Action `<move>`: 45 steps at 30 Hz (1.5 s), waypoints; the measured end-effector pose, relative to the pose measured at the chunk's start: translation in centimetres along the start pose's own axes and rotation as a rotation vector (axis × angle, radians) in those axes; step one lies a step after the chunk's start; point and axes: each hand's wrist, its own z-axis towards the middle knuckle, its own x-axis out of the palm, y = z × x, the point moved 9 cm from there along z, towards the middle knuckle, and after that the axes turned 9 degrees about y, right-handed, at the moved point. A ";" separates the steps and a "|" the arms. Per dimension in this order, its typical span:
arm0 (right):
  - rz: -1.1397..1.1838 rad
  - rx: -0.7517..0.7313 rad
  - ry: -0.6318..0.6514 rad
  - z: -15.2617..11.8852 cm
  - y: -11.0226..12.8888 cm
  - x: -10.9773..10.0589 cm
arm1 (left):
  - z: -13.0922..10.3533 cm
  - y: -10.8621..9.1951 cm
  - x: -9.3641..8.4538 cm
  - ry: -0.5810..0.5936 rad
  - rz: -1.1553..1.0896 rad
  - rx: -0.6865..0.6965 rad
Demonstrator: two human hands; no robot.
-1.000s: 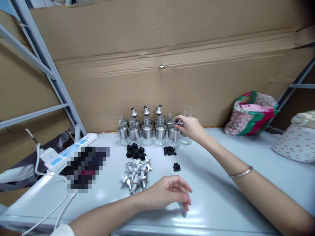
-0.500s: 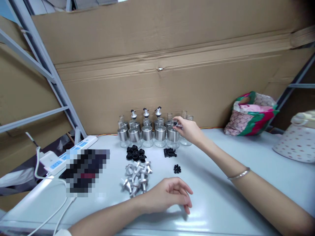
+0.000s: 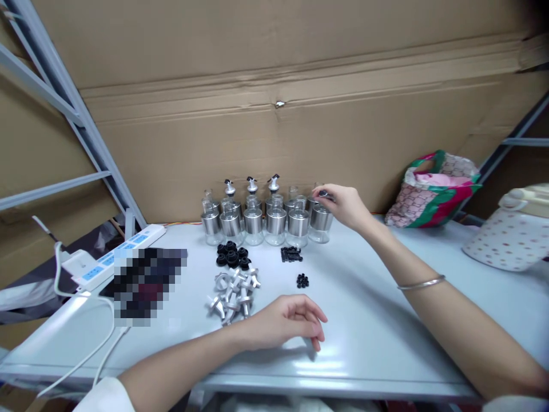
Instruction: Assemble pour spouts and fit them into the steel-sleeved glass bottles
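Note:
My right hand [image 3: 341, 203] is at the far-right bottle [image 3: 321, 220], its fingers closed around a small black-and-silver pour spout that they mostly hide. Whether the spout touches the bottle neck, I cannot tell. Glass bottles [image 3: 275, 222] with steel sleeves stand in two rows along the cardboard; three at the back carry silver pour spouts [image 3: 251, 185] with black flip tips. Low over the table's front, my left hand [image 3: 287, 321] is empty, fingers apart and loosely bent. Silver spout parts [image 3: 234, 294] lie heaped to its left. Beyond them are black rubber stoppers [image 3: 232, 255].
Small black strips [image 3: 291, 254] and tiny black caps [image 3: 302, 280] lie mid-table. At left are a white power strip [image 3: 115, 257] with cables and a blurred dark object [image 3: 148, 280]. A patterned bag [image 3: 433, 197] and a dotted container [image 3: 504, 234] stand at right.
My right hand has moved right, from the bottle second from the right to the far-right one, still holding the spout. The view has tilted slightly down; my left hand stays much the same.

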 end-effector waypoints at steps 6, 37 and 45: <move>-0.143 -0.059 0.140 -0.2 2.8 1.4 | 0.0 -0.2 0.2 0.007 0.015 -0.008; -0.274 0.378 0.080 -0.6 -3.3 0.5 | -0.1 0.0 0.3 0.030 0.030 -0.012; -0.255 0.426 0.119 -0.6 -3.2 0.7 | 0.0 0.0 0.2 0.025 0.030 -0.023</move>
